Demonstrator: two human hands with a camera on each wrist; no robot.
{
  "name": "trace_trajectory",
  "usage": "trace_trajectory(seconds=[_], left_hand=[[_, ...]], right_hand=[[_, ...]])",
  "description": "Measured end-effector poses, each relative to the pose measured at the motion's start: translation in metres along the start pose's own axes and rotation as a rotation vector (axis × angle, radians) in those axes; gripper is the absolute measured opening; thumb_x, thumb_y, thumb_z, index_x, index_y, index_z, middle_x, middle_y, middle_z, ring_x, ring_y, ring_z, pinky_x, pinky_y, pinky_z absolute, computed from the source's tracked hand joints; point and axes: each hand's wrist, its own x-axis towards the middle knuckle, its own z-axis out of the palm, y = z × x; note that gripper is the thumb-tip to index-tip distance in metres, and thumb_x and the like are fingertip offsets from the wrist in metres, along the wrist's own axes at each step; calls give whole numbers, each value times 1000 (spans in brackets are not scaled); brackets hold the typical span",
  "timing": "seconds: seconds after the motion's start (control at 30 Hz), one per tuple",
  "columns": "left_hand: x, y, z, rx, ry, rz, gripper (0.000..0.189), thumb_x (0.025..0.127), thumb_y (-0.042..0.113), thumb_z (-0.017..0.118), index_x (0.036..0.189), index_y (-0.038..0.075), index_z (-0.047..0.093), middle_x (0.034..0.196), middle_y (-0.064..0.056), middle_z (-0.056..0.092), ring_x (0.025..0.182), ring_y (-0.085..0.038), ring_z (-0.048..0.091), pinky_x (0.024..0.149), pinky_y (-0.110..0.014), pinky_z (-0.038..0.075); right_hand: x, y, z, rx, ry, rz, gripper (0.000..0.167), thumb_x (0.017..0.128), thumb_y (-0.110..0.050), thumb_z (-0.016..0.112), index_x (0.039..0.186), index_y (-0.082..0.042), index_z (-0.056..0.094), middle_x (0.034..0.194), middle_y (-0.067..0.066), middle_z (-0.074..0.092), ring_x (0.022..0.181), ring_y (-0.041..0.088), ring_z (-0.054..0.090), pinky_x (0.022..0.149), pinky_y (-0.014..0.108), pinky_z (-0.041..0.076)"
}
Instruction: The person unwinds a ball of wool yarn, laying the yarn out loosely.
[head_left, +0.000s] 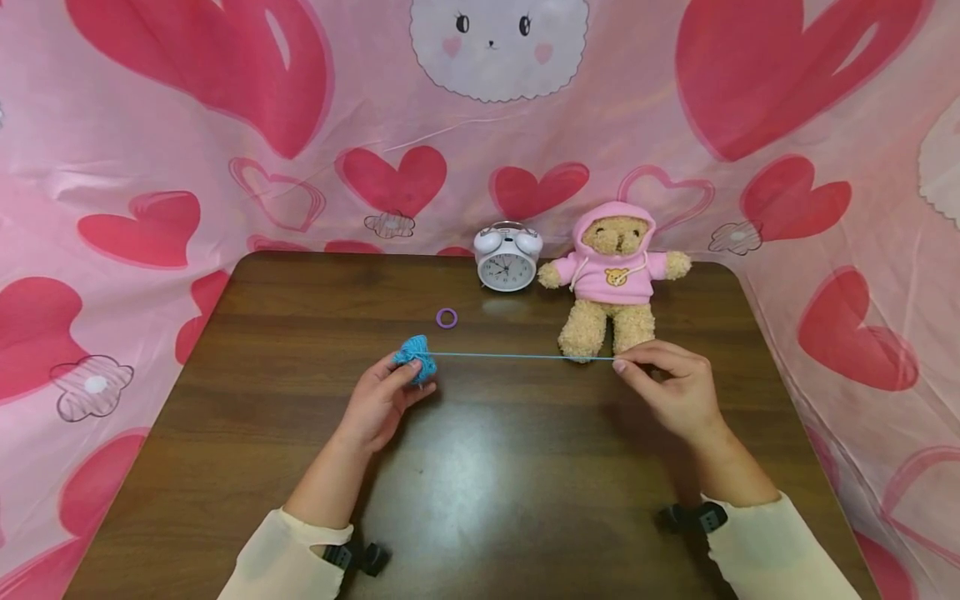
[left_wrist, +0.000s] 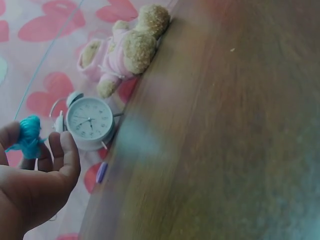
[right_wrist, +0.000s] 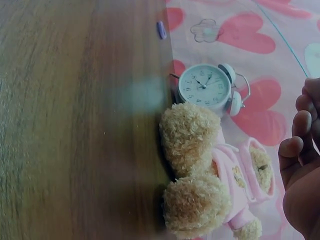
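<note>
My left hand [head_left: 381, 400] pinches a small bundle of blue yarn [head_left: 416, 358] between thumb and fingers, left of the table's middle. From it a single blue strand [head_left: 525, 356] runs straight and taut across to my right hand [head_left: 678, 392], whose thumb and forefinger pinch its end in front of the teddy bear. In the left wrist view the yarn bundle [left_wrist: 30, 137] shows beside the thumb, the other fingers loosely bent. The right wrist view catches the strand [right_wrist: 285, 40] leading up from the fingertips at the right edge.
A purple ring [head_left: 447, 318] lies on the brown table [head_left: 465, 483] beyond the yarn. Behind stand a white twin-bell alarm clock [head_left: 507, 260] and a teddy bear [head_left: 617, 279] in a pink hoodie. A pink heart-patterned cloth [head_left: 285, 100] hangs around the table's back and sides.
</note>
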Motion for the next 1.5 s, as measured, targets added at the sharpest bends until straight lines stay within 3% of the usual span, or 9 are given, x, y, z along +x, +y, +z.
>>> trace_trajectory(seconds=[0.1,0.17,0.33,0.57,0.77,0.93,1.23,1.5], left_hand=[[-1,1,-3,-3,-1,10,15,104,11,63,118,5,67,106,-5,64,99,-21,63,96,-43,58],[-1,0,-5,-16,-17,22,14,104,11,63,116,7,68,111,-6,65,105,-25,65,97,-44,58],[-3,-1,-11,-26,-54,38,9,104,8,62,112,8,67,119,-8,67,116,-36,66,96,-43,58],[-4,0,-18,-9,-21,52,10,105,9,61,115,9,63,110,-4,65,103,-18,67,97,-42,57],[-6,0,-23,-122,-55,91,15,107,5,54,122,6,57,111,-7,63,106,-23,67,107,-52,50],[-8,2,-26,-188,-91,109,21,106,-1,49,122,8,58,112,-9,64,107,-24,69,103,-46,54],[-10,5,-37,-41,-30,61,19,103,-1,57,116,11,65,109,-5,64,95,-16,67,87,-31,59],[-13,4,-46,114,34,-6,18,101,0,64,115,10,63,109,-2,66,96,-15,67,92,-31,57]], right_hand=[[1,3,-4,10,11,3,9,86,3,80,80,6,76,80,18,72,79,5,68,72,16,52],[3,-2,-7,11,22,2,6,84,11,79,80,8,75,80,20,71,79,5,68,73,15,53],[5,-6,-12,3,56,15,20,72,31,71,80,12,73,79,23,70,78,5,68,71,13,53],[-3,16,-20,1,106,45,25,69,31,72,81,9,76,82,18,72,80,5,68,72,14,52],[-4,18,-24,-12,111,42,21,72,29,72,81,11,75,81,19,72,78,6,68,71,14,53],[-5,19,-29,12,122,52,19,74,28,72,81,11,75,83,19,73,78,7,69,70,15,54],[-5,21,-40,10,146,77,18,76,28,71,83,12,75,85,18,74,80,9,70,71,16,54],[-5,22,-49,12,175,73,16,76,28,70,84,15,73,85,16,75,78,9,70,69,15,54]])
